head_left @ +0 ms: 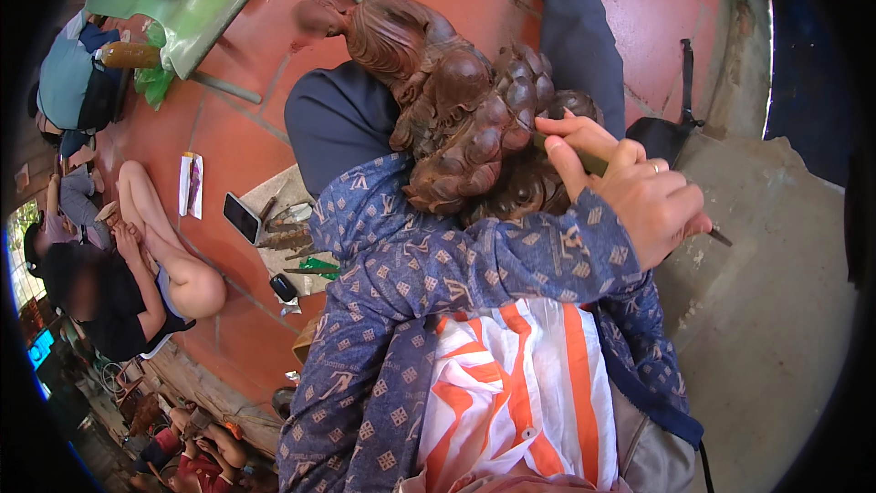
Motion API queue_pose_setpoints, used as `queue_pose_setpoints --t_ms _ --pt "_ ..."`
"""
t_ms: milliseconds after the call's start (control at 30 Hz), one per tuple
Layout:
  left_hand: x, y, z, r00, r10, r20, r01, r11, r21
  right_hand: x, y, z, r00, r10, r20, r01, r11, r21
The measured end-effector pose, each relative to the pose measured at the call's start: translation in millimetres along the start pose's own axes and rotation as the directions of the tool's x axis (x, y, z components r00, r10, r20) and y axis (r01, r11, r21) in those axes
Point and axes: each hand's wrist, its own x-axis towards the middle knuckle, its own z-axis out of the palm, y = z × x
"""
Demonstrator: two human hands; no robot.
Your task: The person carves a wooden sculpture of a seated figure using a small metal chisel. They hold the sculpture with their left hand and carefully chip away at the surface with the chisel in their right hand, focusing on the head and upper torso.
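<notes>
Dark wooden carving [465,119] lies across the person's lap, long axis running from upper left, where its smooth rounded end points, down to lower right. Right hand [639,192] closed around a thin carving tool [598,164], tip pressed to the knobbly right end. Left hand hidden under the carving; cannot tell. Chisels [287,237] lie loose on the red tile floor [228,137], phone [242,217] beside them

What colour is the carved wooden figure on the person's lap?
Dark reddish brown, glossy; the carved wooden figure shows best in the head view.
</notes>
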Motion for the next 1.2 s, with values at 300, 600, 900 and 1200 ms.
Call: queue_pose_setpoints --t_ms 300,600,900,1200 --pt "3.7 -4.0 -4.1 1.000 -0.030 0.011 0.030 0.998 -0.059 8.7 -22.1 -4.5 0.984 0.042 0.175 0.007 0.964 -0.267" --pt "0.2 -2.4 -11.6 0.998 -0.055 0.035 0.055 0.998 0.002 2.5 -7.3 5.2 0.989 -0.001 0.146 0.005 1.000 -0.027" --pt "0.3 -1.3 -7.3 0.997 -0.077 0.021 0.077 0.997 0.000 7.2 -10.0 4.4 0.995 0.009 0.099 0.024 0.946 -0.324" --pt "14.8 -2.6 6.9 0.993 -0.107 0.050 0.108 0.994 -0.006 8.2 -14.0 -8.8 0.970 0.171 0.173 -0.115 0.949 -0.294"
